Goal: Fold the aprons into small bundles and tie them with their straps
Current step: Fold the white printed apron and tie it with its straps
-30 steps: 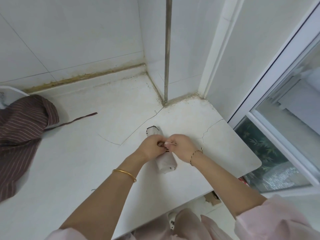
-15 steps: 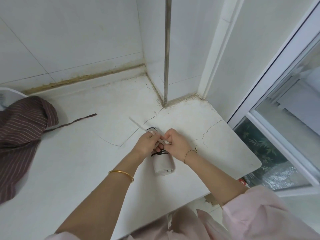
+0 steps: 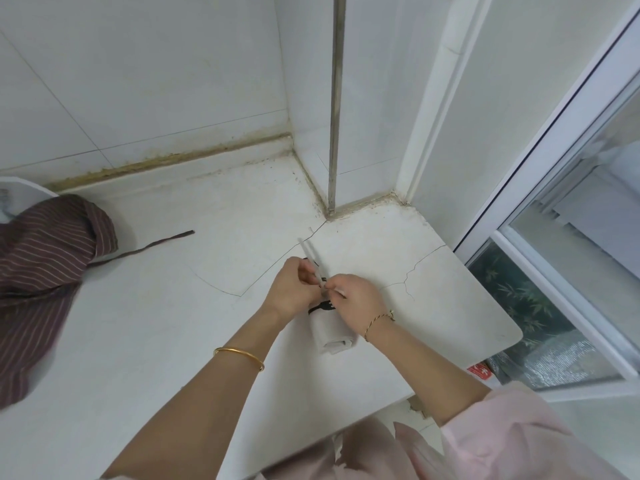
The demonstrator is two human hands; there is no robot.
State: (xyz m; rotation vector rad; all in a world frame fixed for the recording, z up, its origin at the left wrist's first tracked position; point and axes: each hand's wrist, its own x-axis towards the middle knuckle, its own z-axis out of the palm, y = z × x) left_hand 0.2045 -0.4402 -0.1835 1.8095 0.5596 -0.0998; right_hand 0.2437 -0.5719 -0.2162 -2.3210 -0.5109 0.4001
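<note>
On a cracked white counter, a brown striped apron lies heaped at the far left, its dark strap trailing right. Near the middle lies a pale rolled bundle; its black print is too hidden to read. Over it, the left hand and right hand each pinch a thin white strap with curled fingers. A red label at the right is illegible.

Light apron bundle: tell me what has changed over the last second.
The strap, only a short tip between the hands a second ago, has been drawn out and its free end now points toward the wall corner. The left hand and right hand still pinch it over the bundle, whose black print now shows. The bundle stayed on the counter; the striped apron did not move.
</note>
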